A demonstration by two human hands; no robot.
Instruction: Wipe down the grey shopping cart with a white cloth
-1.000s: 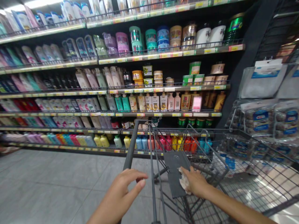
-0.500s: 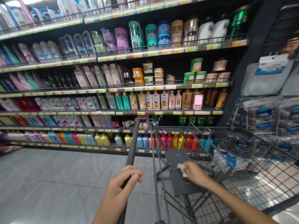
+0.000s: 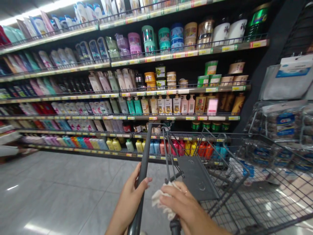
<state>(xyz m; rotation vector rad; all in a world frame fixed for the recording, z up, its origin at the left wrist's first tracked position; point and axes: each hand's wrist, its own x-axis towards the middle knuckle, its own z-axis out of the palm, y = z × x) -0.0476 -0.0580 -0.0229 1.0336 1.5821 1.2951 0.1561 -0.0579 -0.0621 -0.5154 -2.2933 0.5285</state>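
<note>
A shopping cart with a dark handlebar (image 3: 146, 147) and a flat grey child-seat panel (image 3: 197, 178) stands in front of me. My left hand (image 3: 130, 195) is at the handlebar, thumb on one side and fingers on the other, loosely spread with nothing held between them. Between the handlebar and the seat panel, my right hand (image 3: 179, 200) grips a crumpled whitish cloth or tissue (image 3: 163, 199), which sticks out past its fingertips. That hand is over the thin metal bars of the cart frame. A ring shows on one finger.
Shelves (image 3: 181, 118) of bottles and jars run across the back. At the right, the cart's wire basket (image 3: 276, 209) reaches toward hanging packs (image 3: 285, 125). Grey tiled floor (image 3: 61, 189) lies at the left, with a stack of pale items (image 3: 8, 138) by the far left edge.
My right hand has come back from the seat panel toward the handlebar with the cloth. My left hand has opened around the bar. The view has turned slightly left.
</note>
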